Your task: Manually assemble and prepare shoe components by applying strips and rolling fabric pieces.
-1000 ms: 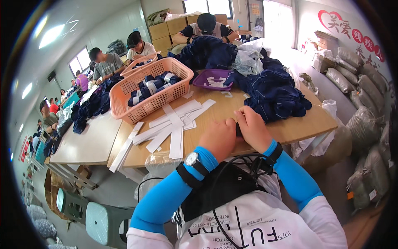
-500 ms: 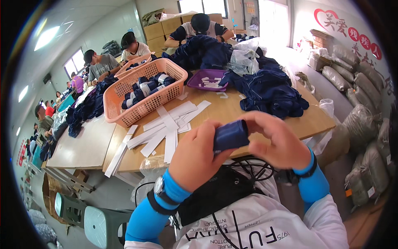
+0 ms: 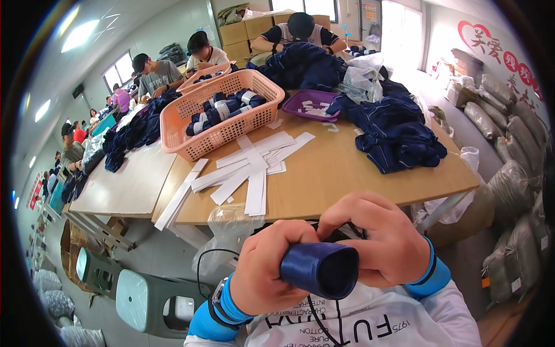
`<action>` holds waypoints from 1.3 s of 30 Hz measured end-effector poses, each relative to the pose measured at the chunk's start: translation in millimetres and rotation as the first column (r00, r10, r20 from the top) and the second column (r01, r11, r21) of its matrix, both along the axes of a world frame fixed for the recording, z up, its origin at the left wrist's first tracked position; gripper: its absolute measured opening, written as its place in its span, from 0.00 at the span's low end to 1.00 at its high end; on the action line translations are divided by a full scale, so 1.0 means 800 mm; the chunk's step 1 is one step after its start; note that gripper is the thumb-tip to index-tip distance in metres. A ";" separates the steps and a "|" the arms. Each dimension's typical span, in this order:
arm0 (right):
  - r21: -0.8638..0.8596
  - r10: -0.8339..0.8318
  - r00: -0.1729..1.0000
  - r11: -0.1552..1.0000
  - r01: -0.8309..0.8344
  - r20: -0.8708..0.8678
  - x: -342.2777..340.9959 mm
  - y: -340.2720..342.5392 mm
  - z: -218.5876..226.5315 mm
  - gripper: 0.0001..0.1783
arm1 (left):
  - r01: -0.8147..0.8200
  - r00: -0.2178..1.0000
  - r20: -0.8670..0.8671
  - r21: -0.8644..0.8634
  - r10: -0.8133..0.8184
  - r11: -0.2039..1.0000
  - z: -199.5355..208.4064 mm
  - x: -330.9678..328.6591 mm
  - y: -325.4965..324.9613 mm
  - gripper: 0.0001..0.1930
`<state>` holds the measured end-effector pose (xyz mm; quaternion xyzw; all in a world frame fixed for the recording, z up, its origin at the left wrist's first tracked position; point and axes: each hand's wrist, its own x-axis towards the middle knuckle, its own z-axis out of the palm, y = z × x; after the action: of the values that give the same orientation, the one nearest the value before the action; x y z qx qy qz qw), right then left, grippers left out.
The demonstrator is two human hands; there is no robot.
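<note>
You have a navy roll (image 3: 318,269) of smooth, faintly sheened material in front of your chest, off the near edge of the tabletop (image 3: 315,188). It is a short, thick tube whose round, dark, hollow end faces toward the right. Your left hand (image 3: 269,266) is wrapped around it, fingers curled over its upper side. Your right hand (image 3: 384,240) is bent inward just beside it, its fingers folded close to the left ones; you cannot tell whether they pinch anything, since the roll and the left hand cover part of them.

On the tabletop beyond, the white strips (image 3: 254,168) are flat, stiff-looking and straight-edged, heaped crosswise. To the right, the navy garments (image 3: 402,139) lie in a soft, crumpled pile with thin pale lines.

The peach basket (image 3: 234,132), of perforated plastic with sloping walls, holds banded rolls (image 3: 222,110), navy with white bands around them. A shallow purple tray (image 3: 293,102) contains small white pieces (image 3: 315,108); a few similar scraps lie on the tabletop near it. Behind the peach basket stands a second basket (image 3: 202,80), its lower part hidden by the first.

A clear plastic bag (image 3: 361,85) rests crumpled on the garments, and another transparent bag (image 3: 222,234) hangs at the near edge, left of your hands. Green stools (image 3: 139,298) stand on the floor to your left; stuffed sacks (image 3: 514,251) are stacked to your right. Co-workers (image 3: 300,29) sit across from you.
</note>
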<state>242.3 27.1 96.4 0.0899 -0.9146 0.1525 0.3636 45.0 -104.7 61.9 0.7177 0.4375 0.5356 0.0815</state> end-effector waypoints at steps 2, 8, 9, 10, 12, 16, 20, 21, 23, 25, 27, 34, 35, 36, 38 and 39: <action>0.007 0.030 0.999 1.000 -0.030 -0.031 -0.001 0.004 -0.004 0.18 | 0.142 0.985 0.121 -0.155 -0.124 0.978 -0.004 -0.001 0.000 0.29; 0.026 0.161 0.975 0.987 -0.159 -0.154 -0.004 0.011 -0.009 0.15 | 0.288 0.932 0.291 -0.240 -0.215 0.927 -0.008 0.005 -0.010 0.27; 0.037 0.188 0.970 0.982 -0.184 -0.155 -0.005 0.013 -0.009 0.14 | 0.291 0.931 0.294 -0.243 -0.215 0.925 -0.009 0.006 -0.009 0.27; 0.048 0.213 0.964 0.977 -0.208 -0.156 -0.005 0.013 -0.010 0.14 | 0.279 0.937 0.273 -0.206 -0.218 0.938 -0.009 0.007 -0.008 0.26; 0.020 0.230 0.959 0.973 -0.230 -0.164 -0.006 0.014 -0.012 0.13 | 0.268 0.942 0.251 -0.167 -0.222 0.949 -0.010 0.008 -0.005 0.24; -0.076 0.221 0.936 0.965 -0.250 -0.275 -0.019 0.004 -0.014 0.12 | 0.407 0.857 0.402 -0.144 -0.322 0.902 -0.019 0.017 -0.003 0.25; 0.097 0.214 0.934 0.976 -0.194 -0.287 -0.029 0.022 -0.018 0.15 | 0.237 0.971 0.031 -0.192 -0.235 0.952 0.002 0.011 0.007 0.32; 0.084 0.209 0.951 0.977 -0.195 -0.227 -0.024 0.019 -0.012 0.15 | 0.238 0.971 0.031 -0.186 -0.237 0.953 0.003 0.010 0.011 0.32; 0.075 0.204 0.965 0.978 -0.195 -0.163 -0.018 0.012 -0.005 0.15 | 0.452 0.891 0.068 -0.228 -0.449 0.862 0.003 0.010 0.018 0.36; -0.056 0.172 0.968 0.981 -0.185 -0.183 -0.016 0.008 -0.007 0.12 | 0.493 0.870 0.187 -0.273 -0.457 0.826 0.008 0.009 0.023 0.38; -0.082 0.176 0.960 0.977 -0.198 -0.217 -0.020 0.017 -0.010 0.14 | 0.536 0.838 0.307 -0.312 -0.451 0.785 0.011 0.008 0.029 0.40; -0.194 0.026 0.925 0.975 -0.107 -0.378 -0.016 0.032 -0.035 0.20 | 0.287 0.776 0.577 0.040 -0.256 0.957 -0.025 0.031 0.048 0.36; -0.248 -0.015 0.913 0.964 -0.094 -0.408 -0.016 0.032 -0.038 0.22 | 0.285 0.777 0.576 0.038 -0.254 0.958 -0.027 0.027 0.047 0.36; -0.234 0.014 0.901 0.964 -0.127 -0.433 -0.018 0.035 -0.043 0.25 | 0.156 0.910 0.376 0.088 -0.178 0.984 -0.027 0.021 0.046 0.35; -0.276 0.029 0.889 0.946 -0.173 -0.456 -0.021 0.029 -0.040 0.26 | 0.041 0.985 0.161 0.165 -0.068 0.985 -0.026 0.019 0.047 0.34; -0.313 0.048 0.877 0.924 -0.221 -0.479 -0.022 0.027 -0.039 0.27 | 0.120 0.965 0.208 0.191 -0.160 0.974 -0.025 0.021 0.049 0.33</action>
<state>224.6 48.5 65.2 0.1202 -0.7495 0.3160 0.5692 62.1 -65.6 42.2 0.6870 0.3246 0.6419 0.1036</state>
